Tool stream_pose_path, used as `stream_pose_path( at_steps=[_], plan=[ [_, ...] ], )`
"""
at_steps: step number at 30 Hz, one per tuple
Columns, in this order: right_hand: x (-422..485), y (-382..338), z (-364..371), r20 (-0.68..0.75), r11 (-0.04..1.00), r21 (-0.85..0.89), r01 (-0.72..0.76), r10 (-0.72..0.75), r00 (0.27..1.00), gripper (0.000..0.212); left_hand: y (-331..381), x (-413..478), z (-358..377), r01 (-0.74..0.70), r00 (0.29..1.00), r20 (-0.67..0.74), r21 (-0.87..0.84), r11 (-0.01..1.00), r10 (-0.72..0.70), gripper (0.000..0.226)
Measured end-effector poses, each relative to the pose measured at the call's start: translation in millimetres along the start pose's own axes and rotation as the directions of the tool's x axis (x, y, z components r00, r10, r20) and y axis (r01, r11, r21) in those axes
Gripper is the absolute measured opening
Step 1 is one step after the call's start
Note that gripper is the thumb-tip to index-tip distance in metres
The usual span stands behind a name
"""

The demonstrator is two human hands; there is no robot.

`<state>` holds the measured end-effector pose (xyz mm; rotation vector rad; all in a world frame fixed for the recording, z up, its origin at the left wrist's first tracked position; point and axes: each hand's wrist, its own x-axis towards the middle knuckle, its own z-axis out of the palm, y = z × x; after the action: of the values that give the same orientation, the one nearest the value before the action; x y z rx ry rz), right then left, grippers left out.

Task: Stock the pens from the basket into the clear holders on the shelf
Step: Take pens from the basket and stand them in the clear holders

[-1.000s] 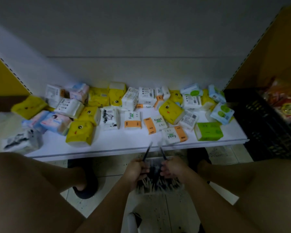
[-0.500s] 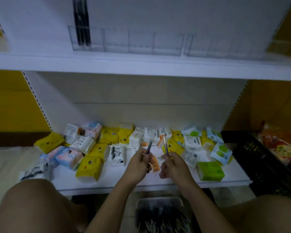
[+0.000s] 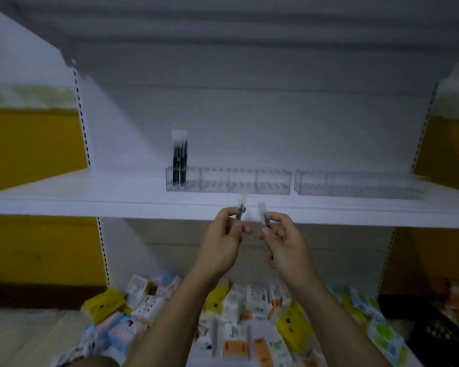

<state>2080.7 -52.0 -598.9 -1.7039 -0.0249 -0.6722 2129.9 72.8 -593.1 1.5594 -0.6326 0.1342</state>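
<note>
Head view: left clear holder (image 3: 273, 184), leftmost compartment, black pens (image 3: 179, 165) upright.

Each hand pinches a pen upright below the shelf (image 3: 117, 200): left hand (image 3: 220, 241), left pen (image 3: 240, 209); right hand (image 3: 284, 242), right pen (image 3: 263, 214). Dark pens (image 3: 179, 165) stand in the clear holder (image 3: 228, 181).

Shop: white shelf (image 3: 117, 201) with slotted uprights (image 3: 81, 115) at its ends, clear holders (image 3: 228, 181) on it, tissue packs (image 3: 257, 300) heaped below it.
</note>
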Motion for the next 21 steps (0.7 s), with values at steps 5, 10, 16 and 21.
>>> stream_pose_path(
  at_steps=[5,10,16,21],
  plan=[
    [32.9,-38.3,11.0,0.008,0.990,-0.048,0.136,-0.135,0.991,0.017,43.1,29.5,-19.0,-0.114,0.992,-0.049,0.109,0.987,0.120,0.025],
    [69.5,-63.7,21.6,0.018,0.988,0.022,0.155,-0.155,0.988,0.023,72.2,65.9,-37.8,-0.133,0.986,-0.092,0.071,0.989,0.140,0.022],
    [121.3,-82.2,36.9,-0.014,0.950,-0.096,0.298,-0.300,0.954,0.022,94.4,113.1,-66.7,-0.180,0.978,-0.070,0.171,0.969,0.194,0.055],
    [157.9,-89.1,54.3,0.004,0.924,-0.037,0.381,-0.381,0.925,0.015,101.0,147.3,-84.1,-0.237,0.967,-0.024,0.294,0.926,0.255,0.042]
  ],
)
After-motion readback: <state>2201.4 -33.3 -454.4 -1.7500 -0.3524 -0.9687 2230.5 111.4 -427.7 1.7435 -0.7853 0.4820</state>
